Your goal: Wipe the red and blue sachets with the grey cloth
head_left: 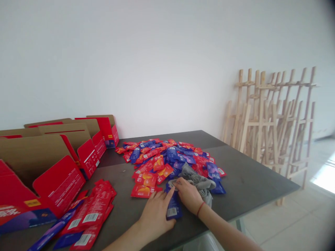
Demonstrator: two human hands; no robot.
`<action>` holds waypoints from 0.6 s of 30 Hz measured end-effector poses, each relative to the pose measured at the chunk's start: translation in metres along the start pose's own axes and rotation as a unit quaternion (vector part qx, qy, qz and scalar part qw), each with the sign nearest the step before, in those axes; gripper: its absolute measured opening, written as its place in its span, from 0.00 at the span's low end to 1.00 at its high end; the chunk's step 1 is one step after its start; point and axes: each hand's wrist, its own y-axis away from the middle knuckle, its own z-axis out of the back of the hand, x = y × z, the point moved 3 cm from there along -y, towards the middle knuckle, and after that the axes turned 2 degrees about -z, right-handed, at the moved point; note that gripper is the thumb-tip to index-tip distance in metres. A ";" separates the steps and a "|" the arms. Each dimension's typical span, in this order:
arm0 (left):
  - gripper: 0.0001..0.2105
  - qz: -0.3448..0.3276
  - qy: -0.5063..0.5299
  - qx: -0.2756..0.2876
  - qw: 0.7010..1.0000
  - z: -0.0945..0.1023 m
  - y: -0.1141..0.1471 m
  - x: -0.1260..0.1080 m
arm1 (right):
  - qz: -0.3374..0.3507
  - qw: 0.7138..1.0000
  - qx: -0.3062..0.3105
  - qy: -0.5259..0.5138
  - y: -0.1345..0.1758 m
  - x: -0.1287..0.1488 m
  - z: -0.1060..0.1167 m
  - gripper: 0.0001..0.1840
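A blue packet (172, 208) with a barcode at its near end lies flat on the dark table, between my hands. My left hand (157, 213) holds it down, the thumb on its near end and the index finger along its upper left side. My right hand (187, 194) is closed on a crumpled grey cloth (202, 184), its fingertips pressing a fold of the cloth at the packet's far end. Just beyond both hands spreads a loose pile of red packets (147, 179) and blue packets (180, 157). The palm side of each hand is hidden.
Open red cardboard boxes (59, 181) stand in rows along the left side. Before them lies a stack of red packets (91, 212) with some blue ones. The table's right edge (261, 165) slants away. Wooden easels (261, 122) lean by the white wall.
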 end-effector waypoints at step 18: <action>0.21 0.169 -0.127 0.053 0.976 0.066 0.110 0.130 | 0.016 1.000 -0.011 0.007 0.007 0.005 -0.002 0.26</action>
